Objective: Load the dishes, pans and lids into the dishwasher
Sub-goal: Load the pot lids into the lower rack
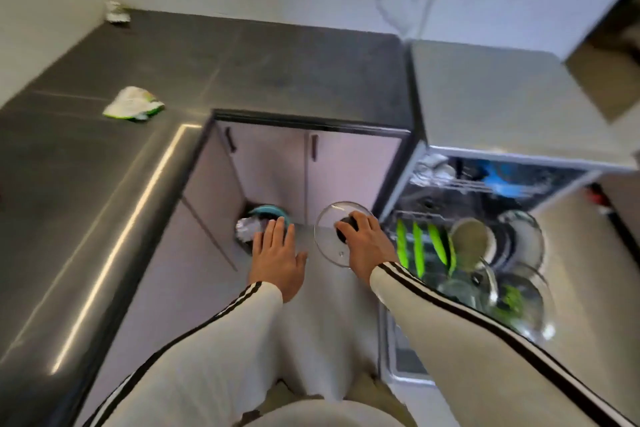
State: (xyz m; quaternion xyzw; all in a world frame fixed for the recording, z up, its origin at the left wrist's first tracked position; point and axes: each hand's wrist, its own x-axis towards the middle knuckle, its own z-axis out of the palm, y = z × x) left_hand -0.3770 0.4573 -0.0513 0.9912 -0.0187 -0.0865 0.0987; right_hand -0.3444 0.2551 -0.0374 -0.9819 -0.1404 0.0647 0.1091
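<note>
Right hand's fingers (343,227): curled over the black knob (349,219) of a glass lid (327,218), thumb side hidden, grip closed on the knob. Right hand (369,243): holds the lid in the air, tilted, just left of the open dishwasher (485,97) and in front of the cabinet doors (277,170). Left hand's fingers (277,232): straight and slightly spread, holding nothing. Left hand (280,255): palm down, near the lid on its left, above a teal-rimmed bin (268,211) with crumpled foil (246,229) in it. Both sleeves: pale with dark stripes. Lower rack (415,215): pulled out, carrying upright green plates (419,246), a round grey-green dish (471,243) leaning on edge beside them, and further glass lids (526,302) toward the near end. Upper rack (460,184): partly inside the machine, with white items at its left and a blue item (498,180) at its right; details blurred. Dark countertop (242,62): wraps round the corner at left and rear, bearing a green-and-white packet (133,104) and a small white crumpled object (116,12) in the far corner.
</note>
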